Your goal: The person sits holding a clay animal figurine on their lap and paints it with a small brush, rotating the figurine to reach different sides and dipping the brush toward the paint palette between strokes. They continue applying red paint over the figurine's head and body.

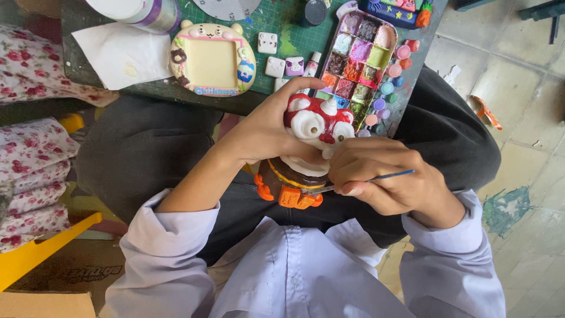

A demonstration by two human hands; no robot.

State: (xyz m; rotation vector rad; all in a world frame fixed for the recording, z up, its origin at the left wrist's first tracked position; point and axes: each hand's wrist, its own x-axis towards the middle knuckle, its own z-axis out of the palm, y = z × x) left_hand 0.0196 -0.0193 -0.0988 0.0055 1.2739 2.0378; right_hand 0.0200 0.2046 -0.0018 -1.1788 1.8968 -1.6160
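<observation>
A painted figurine [306, 156] is held over the lap, between both hands. The left hand [268, 126] is closed around its upper part, fingers curled over the red and white head. The brown body and orange feet of the figurine are seen just below this hand, touching the right hand's fingers.

The right hand [379, 176] is closed in a pinch grip on a thin paintbrush [365, 181], whose blue handle is pointed away to the right; its tip is laid against the figurine's lower body, just above the orange feet.

Beyond the right hand, a paint palette [359, 65] with many filled wells is set at the near edge of a green cutting mat [276, 17]. Beyond the left hand, a cream picture frame [213, 59] with small animal figures is laid flat. Small square painted pieces [275, 66] are placed between the frame and the palette. A white tissue [120, 53] is noted to the left of the frame.
</observation>
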